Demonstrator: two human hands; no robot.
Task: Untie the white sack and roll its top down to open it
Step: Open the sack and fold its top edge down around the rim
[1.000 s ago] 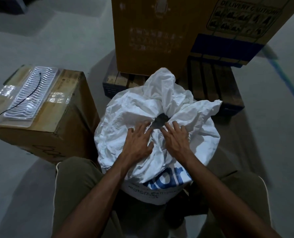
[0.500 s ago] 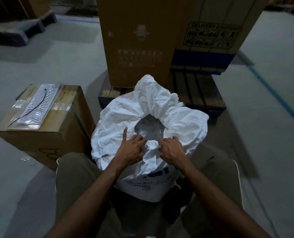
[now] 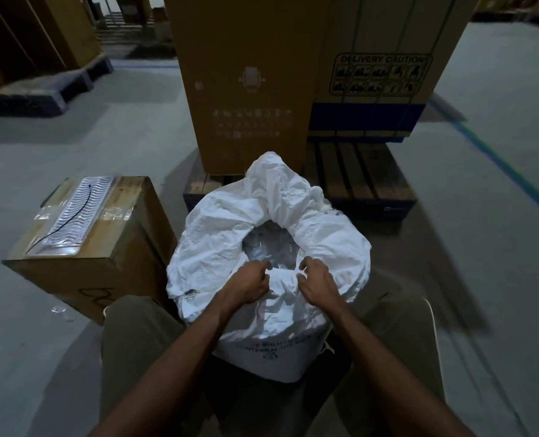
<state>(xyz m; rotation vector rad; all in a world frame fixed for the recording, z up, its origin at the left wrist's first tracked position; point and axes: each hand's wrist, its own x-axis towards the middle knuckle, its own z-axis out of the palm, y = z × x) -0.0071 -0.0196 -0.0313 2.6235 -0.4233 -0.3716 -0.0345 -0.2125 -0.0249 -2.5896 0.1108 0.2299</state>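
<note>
1. Left hand and right hand: both curled and pinching the near rim of the white sack, apparently to fold that edge outward and down.
2. Sack: stands on the floor between the person's knees, so both arms reach it evenly.
3. Mouth: already open; the sides form a crumpled rolled collar, while the far edge rises in a peak, seemingly not yet turned down.
4. Inside: pale, shiny contents, too blurred to identify.
5. Cardboard box: just beside the sack, on the left.
</note>
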